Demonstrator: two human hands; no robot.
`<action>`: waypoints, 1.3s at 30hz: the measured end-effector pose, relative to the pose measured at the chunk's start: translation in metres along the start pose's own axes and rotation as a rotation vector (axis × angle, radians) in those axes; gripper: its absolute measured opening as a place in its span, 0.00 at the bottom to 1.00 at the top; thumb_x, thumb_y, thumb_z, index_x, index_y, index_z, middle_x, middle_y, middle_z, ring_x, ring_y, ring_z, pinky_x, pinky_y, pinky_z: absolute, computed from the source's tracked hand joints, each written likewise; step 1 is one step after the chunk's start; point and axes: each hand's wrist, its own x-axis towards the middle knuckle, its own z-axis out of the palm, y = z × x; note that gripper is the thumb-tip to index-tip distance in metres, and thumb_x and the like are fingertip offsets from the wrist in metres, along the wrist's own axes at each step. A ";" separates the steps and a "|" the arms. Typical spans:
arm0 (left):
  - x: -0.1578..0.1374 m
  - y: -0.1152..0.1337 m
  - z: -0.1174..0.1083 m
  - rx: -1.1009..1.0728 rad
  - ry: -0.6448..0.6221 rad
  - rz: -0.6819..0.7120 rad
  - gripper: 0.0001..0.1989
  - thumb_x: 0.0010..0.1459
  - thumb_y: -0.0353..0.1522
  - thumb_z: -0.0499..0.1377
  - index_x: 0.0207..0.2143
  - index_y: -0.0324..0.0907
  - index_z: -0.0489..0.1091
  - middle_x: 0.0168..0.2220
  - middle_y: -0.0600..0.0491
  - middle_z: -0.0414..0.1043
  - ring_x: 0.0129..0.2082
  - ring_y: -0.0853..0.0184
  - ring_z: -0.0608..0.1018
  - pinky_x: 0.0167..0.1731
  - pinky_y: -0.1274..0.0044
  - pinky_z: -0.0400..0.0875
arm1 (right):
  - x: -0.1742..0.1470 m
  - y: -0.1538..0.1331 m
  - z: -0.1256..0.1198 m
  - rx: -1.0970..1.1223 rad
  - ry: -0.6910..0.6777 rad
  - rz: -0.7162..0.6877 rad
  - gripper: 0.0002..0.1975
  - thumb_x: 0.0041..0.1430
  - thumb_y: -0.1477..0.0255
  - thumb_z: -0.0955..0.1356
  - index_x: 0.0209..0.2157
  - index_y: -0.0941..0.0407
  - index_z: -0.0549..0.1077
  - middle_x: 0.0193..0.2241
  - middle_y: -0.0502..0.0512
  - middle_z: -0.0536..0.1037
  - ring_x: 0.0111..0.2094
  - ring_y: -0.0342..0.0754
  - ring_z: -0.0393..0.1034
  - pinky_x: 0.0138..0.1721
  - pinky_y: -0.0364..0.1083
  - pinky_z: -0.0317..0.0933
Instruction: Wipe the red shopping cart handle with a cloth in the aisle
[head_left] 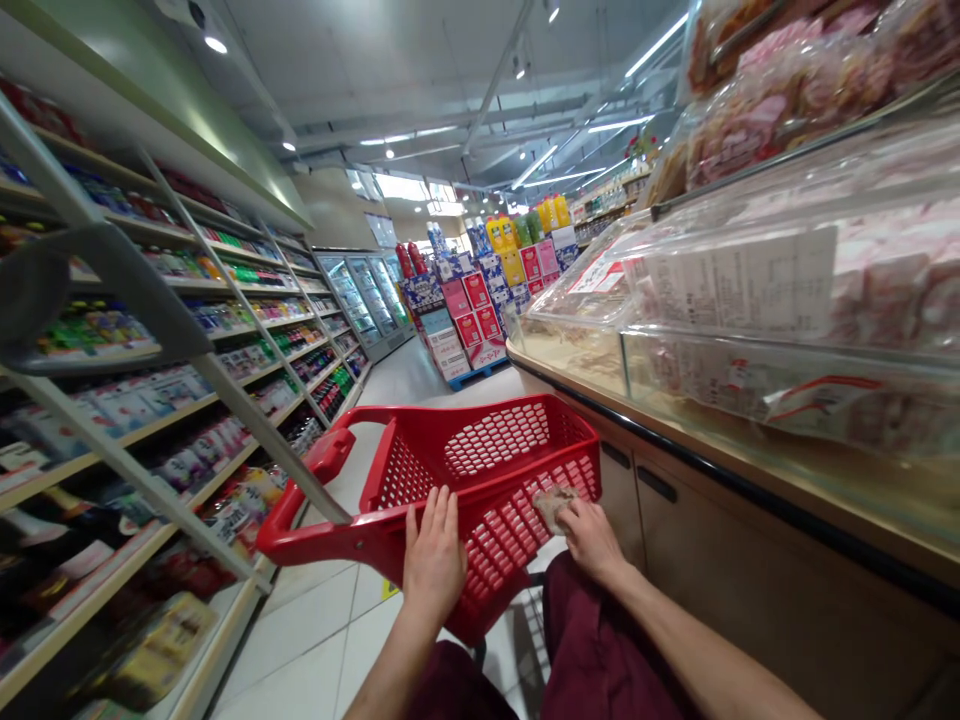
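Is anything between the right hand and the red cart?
Yes, a crumpled cloth, held in the right hand at the slotted side of the red cart. Nothing visible separates the left hand from the rim.

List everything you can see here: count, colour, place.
Wheeled shopping basket: one, red, centre
Pull handle: one, grey, left
Cloth: one, greyish-brown, against basket's side
Stocked shelves: many, multicoloured, left
Counter: one, wood-brown, right
Packaged goods: several, pinkish, counter top
Stacked cartons: many, red, pink, blue-white, background
Glass-door coolers: several, grey, far left-centre
Ceiling lights: many, white, overhead
Floor tiles: several, white, below
Trousers: one pair, maroon, bottom
Left hand: one, bare, on basket rim
Right hand: one, bare, holding cloth
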 end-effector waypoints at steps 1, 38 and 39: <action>0.000 0.001 0.000 0.003 -0.001 -0.007 0.26 0.48 0.27 0.47 0.53 0.34 0.58 0.56 0.46 0.56 0.57 0.60 0.57 0.56 0.62 0.46 | 0.003 0.001 -0.003 0.016 0.079 0.020 0.12 0.47 0.81 0.62 0.34 0.55 0.71 0.34 0.55 0.69 0.37 0.47 0.61 0.40 0.45 0.51; -0.016 -0.125 -0.059 -0.016 -0.008 -0.318 0.13 0.49 0.37 0.55 0.36 0.42 0.64 0.37 0.50 0.71 0.42 0.61 0.70 0.51 0.63 0.52 | 0.074 -0.100 0.013 0.296 0.198 -0.205 0.27 0.43 0.84 0.57 0.46 0.55 0.67 0.45 0.55 0.70 0.46 0.48 0.61 0.48 0.51 0.52; -0.017 -0.124 -0.061 -0.018 -0.010 -0.306 0.12 0.49 0.38 0.56 0.36 0.42 0.64 0.35 0.51 0.71 0.41 0.62 0.70 0.50 0.65 0.53 | 0.075 -0.118 0.014 0.307 0.177 -0.251 0.26 0.45 0.84 0.57 0.47 0.55 0.66 0.45 0.55 0.70 0.46 0.48 0.61 0.47 0.50 0.53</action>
